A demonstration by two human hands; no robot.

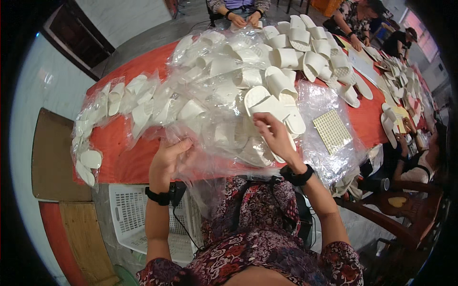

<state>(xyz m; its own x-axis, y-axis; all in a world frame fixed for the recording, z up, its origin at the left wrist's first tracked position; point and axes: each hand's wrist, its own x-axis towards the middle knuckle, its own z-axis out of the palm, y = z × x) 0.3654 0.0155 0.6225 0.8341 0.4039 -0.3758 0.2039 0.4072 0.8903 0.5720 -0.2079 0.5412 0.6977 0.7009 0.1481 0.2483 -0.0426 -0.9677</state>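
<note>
My left hand [171,156] is closed on a clear plastic bag [207,164], thumb on top, and the thin film spreads from it to the right. My right hand [276,136] has its fingers partly stretched out and apart, close against a white slipper [260,99] with a broad strap. Whether the fingertips touch it I cannot tell. Another white slipper [295,121] lies just beyond that hand. Around both hands, white slippers in clear bags [192,110] are heaped on the red table cover [121,162].
Unbagged white slippers [312,62] are piled at the far right. A cream perforated sheet [332,132] lies on clear plastic [310,102]. Below the table edge stands a white basket [129,217]. A wooden chair [405,209] is at right. Other people [241,12] work around the table.
</note>
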